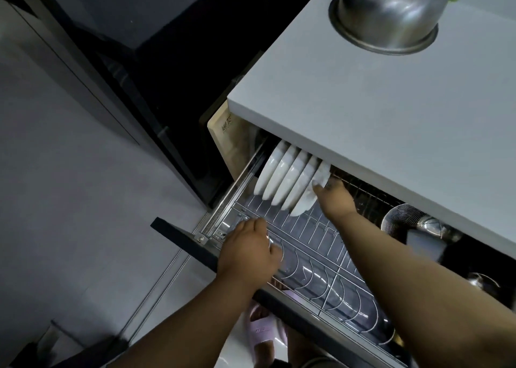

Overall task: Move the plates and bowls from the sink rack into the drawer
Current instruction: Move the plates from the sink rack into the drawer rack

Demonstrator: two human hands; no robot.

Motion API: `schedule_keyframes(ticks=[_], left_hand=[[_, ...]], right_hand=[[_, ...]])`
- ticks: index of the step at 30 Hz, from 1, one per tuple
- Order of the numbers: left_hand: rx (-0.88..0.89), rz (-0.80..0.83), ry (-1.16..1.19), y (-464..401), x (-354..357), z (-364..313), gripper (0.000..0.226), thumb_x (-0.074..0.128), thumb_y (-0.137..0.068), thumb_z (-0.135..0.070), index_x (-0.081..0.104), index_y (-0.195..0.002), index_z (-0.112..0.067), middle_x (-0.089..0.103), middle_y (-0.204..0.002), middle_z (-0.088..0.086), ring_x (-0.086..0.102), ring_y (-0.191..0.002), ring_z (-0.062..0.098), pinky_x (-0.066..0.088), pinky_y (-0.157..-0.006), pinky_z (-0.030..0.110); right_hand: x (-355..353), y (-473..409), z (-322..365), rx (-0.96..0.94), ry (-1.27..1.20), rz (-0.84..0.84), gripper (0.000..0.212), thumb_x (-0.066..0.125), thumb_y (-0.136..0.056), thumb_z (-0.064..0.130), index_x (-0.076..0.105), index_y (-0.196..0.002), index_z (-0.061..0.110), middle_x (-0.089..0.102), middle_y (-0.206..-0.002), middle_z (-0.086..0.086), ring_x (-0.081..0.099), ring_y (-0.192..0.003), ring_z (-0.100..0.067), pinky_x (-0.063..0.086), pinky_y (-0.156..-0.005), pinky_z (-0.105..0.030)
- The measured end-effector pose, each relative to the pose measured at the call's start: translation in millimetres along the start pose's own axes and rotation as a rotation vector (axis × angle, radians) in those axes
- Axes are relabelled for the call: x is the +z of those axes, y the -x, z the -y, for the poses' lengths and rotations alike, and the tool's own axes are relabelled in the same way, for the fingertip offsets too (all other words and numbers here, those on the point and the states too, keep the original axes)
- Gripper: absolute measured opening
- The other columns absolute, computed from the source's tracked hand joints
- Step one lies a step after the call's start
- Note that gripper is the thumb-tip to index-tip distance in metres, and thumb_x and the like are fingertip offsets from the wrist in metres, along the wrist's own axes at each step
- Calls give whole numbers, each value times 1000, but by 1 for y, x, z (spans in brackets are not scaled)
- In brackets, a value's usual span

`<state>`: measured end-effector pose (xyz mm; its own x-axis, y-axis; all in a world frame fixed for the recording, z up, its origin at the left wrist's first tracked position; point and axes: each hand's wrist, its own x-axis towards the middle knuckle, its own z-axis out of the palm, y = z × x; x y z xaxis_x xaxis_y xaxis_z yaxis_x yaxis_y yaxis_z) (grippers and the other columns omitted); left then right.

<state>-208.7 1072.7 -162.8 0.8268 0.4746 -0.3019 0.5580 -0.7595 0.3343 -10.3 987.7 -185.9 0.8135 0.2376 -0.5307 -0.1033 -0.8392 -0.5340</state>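
The drawer's wire rack (321, 244) is pulled out below the grey countertop. Several white plates (282, 174) stand on edge in a row at its far left end. My right hand (333, 197) reaches under the counter edge and holds the nearest white plate (307, 197) of the row, thumb on its face. My left hand (248, 253) rests on the front left part of the rack, fingers curled over the wires. The sink rack is out of view.
An upturned steel bowl (386, 15) sits on the countertop (363, 102). Steel pots (418, 225) fill the drawer's right side. A wooden cutting board (226, 138) stands left of the drawer. The dark drawer front (184, 236) juts out. A pink slipper (265, 331) is below.
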Motion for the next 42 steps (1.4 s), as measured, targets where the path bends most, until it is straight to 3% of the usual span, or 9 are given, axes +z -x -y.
schedule_keyframes(ticks=[6, 10, 15, 17, 19, 21, 25, 32, 42], left_hand=[[-30, 29, 65, 3, -12, -7, 48, 40, -96, -38, 38, -139, -16, 53, -133, 6, 51, -116, 25, 46, -93, 34], [24, 23, 159, 4, -23, -20, 47, 43, -97, -37, 39, -139, -18, 59, -122, 6, 57, -106, 25, 49, -86, 36], [166, -13, 269, 7, -38, -66, 38, 49, -94, -30, 48, -131, -18, 63, -96, -3, 61, -87, 21, 53, -79, 38], [224, 2, 288, 11, -40, -87, 40, 49, -94, -28, 46, -133, -19, 63, -89, -7, 61, -82, 17, 53, -77, 37], [266, 31, 300, 16, -40, -109, 42, 48, -94, -29, 44, -135, -21, 63, -84, -7, 61, -78, 12, 53, -75, 36], [314, 52, 293, 20, -38, -132, 42, 48, -95, -32, 42, -136, -23, 62, -86, -9, 60, -80, 9, 53, -76, 35], [433, 78, 233, 31, -31, -185, 42, 49, -93, -35, 42, -134, -25, 61, -88, -13, 58, -82, 6, 52, -78, 33], [640, 134, 172, 71, -7, -293, 41, 48, -94, -32, 42, -134, -25, 65, -84, -7, 60, -77, 9, 53, -74, 37], [893, 232, 141, 185, 88, -478, 44, 48, -94, -35, 40, -136, -24, 60, -98, -14, 60, -91, 10, 51, -84, 36]], right_hand=[[-27, 68, -20, -144, -87, -103, 44, 50, -96, 38, 51, -130, 10, 62, -121, -9, 56, -96, -22, 33, -77, -24], [-64, 111, -35, -236, -95, -198, 39, 53, -95, 34, 54, -128, 14, 61, -98, 1, 55, -89, -15, 36, -75, -24], [-116, 155, -65, -214, -160, -357, 33, 54, -94, 35, 58, -122, 19, 59, -85, 9, 54, -77, -9, 39, -62, -18], [-134, 170, -82, -200, -169, -423, 31, 55, -94, 34, 58, -121, 21, 59, -86, 8, 54, -77, -6, 38, -62, -14], [-148, 186, -99, -188, -179, -484, 29, 57, -92, 34, 60, -119, 21, 61, -87, 9, 56, -80, -7, 41, -65, -18], [-162, 200, -117, -173, -207, -547, 28, 58, -92, 33, 60, -117, 21, 63, -90, 7, 58, -83, -9, 45, -68, -23], [-189, 225, -158, -125, -219, -659, 27, 57, -92, 33, 58, -116, 22, 61, -87, 7, 57, -79, -6, 41, -62, -17], [-241, 278, -250, -16, -283, -803, 38, 56, -92, 36, 54, -127, 21, 58, -93, 7, 55, -83, -6, 40, -69, -22], [-326, 386, -432, 168, -326, -1009, 32, 56, -91, 38, 57, -121, 25, 58, -92, 11, 54, -84, -1, 39, -70, -15]])
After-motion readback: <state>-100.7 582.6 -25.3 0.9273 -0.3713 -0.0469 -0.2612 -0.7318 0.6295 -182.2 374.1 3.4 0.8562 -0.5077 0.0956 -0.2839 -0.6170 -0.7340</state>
